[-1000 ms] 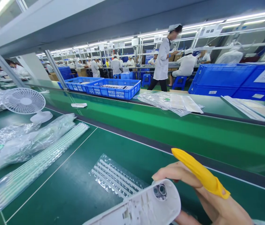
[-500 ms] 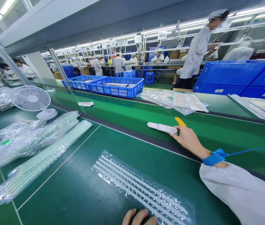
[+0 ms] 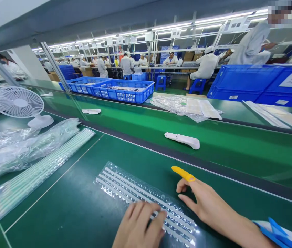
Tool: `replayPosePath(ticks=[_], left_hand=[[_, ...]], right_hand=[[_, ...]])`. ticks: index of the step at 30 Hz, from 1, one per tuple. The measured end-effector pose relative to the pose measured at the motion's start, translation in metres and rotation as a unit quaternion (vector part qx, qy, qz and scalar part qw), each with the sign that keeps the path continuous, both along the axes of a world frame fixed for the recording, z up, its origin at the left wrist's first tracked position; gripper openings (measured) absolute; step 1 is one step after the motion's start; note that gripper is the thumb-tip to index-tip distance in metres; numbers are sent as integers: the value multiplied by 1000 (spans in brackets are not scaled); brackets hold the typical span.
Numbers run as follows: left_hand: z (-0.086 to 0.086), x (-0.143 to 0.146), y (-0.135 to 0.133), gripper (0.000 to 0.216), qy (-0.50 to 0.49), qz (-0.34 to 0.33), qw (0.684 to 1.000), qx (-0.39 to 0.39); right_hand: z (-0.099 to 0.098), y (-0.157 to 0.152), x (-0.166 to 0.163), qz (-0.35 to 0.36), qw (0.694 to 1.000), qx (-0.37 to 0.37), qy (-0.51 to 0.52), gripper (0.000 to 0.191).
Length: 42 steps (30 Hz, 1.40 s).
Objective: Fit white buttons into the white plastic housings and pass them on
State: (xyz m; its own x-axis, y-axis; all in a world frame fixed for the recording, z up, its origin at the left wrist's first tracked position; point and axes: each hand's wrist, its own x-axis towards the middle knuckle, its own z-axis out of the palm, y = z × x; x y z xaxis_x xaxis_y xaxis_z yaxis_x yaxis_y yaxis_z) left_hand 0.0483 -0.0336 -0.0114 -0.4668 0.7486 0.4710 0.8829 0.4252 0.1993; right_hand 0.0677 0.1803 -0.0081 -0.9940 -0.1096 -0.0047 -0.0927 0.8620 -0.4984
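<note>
A clear plastic sheet [image 3: 121, 184] with pale strips and rounded shapes lies on the green worktable. My left hand [image 3: 142, 222] is over its lower part, fingers bent and slightly apart, with nothing visible in them. To the right of the sheet is my right hand [image 3: 200, 198], empty, thumb and fingers apart, a yellow finger cot [image 3: 183, 173] on the index finger. A blue strap [image 3: 280, 230] circles the right wrist. Beyond this hand, a long white plastic part [image 3: 182, 139], wider at its right end, rests on the green belt.
Farther left on the belt [image 3: 125, 120] lies a second white part [image 3: 91, 111]. Bagged pale-green strips [image 3: 40, 172] and a white fan [image 3: 20, 103] occupy the left side. Blue baskets [image 3: 125, 91], plastic bags [image 3: 169, 103] and blue bins [image 3: 244, 81] stand across the belt; several people work beyond.
My right hand has let go of the white part, left on the belt, and drawn back toward the plastic sheet. My left hand has come farther into view over the sheet.
</note>
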Motion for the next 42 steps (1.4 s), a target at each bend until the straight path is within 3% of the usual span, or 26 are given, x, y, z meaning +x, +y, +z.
replayPosePath(ticks=[4, 10, 20, 30, 35, 39, 42], left_hand=[[10, -28, 16, 28, -124, 53, 988, -82], [3, -40, 30, 22, -162, 53, 978, -117], [-3, -40, 31, 10, -208, 66, 971, -94], [-4, -38, 26, 15, -218, 78, 970, -76], [-5, -36, 24, 16, -224, 76, 970, -62], [-5, -36, 23, 17, -233, 67, 969, -44], [-5, -36, 21, 15, -241, 59, 969, -23]], right_hand=[[-6, -6, 4, -16, 999, -27, -15, 9], [-6, -12, 5, -29, 999, -34, -10, 11], [-10, -15, 7, -33, 998, -43, -16, 12], [-1, -22, 6, 6, 1000, -4, 3, 14], [-9, -26, 5, 2, 1000, 2, 2, 17], [-14, -30, 6, -33, 999, -34, -8, 19], [-9, -30, 4, -61, 991, -103, -61, 19]])
